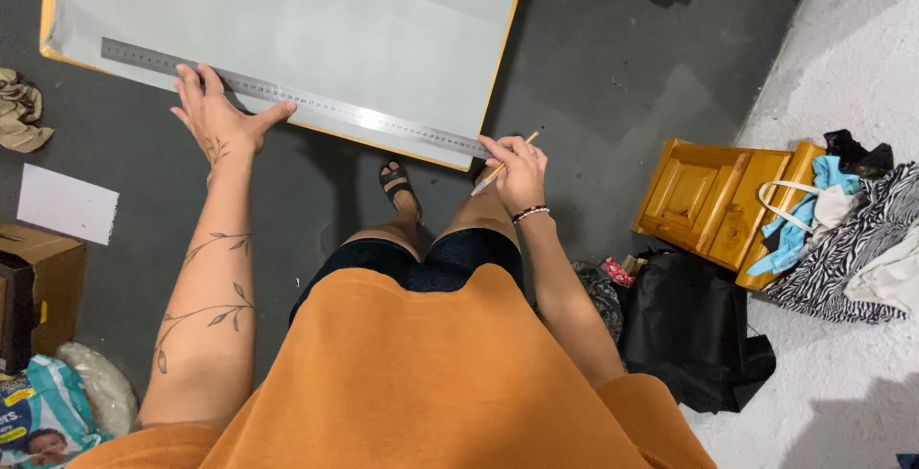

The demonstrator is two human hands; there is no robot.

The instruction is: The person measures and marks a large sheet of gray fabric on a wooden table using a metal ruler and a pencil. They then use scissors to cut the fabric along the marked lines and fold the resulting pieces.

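A large pale grey board (306,19) with a yellow wooden edge lies on the dark floor in front of me. A long metal ruler (364,117) runs along its near edge. My left hand (218,115) presses flat on the ruler near its left part, fingers spread. At the ruler's right end, my right hand (517,165) grips a pencil (500,168) with its tip at the board's corner. A beaded bracelet sits on that wrist.
A yellow wooden cabinet piece (713,203) lies at the right with clothes and a striped fabric (862,239) on it. A black bag (689,325) sits near my right leg. A cardboard box (33,278), white paper (67,203) and a nappy pack (38,416) lie at left.
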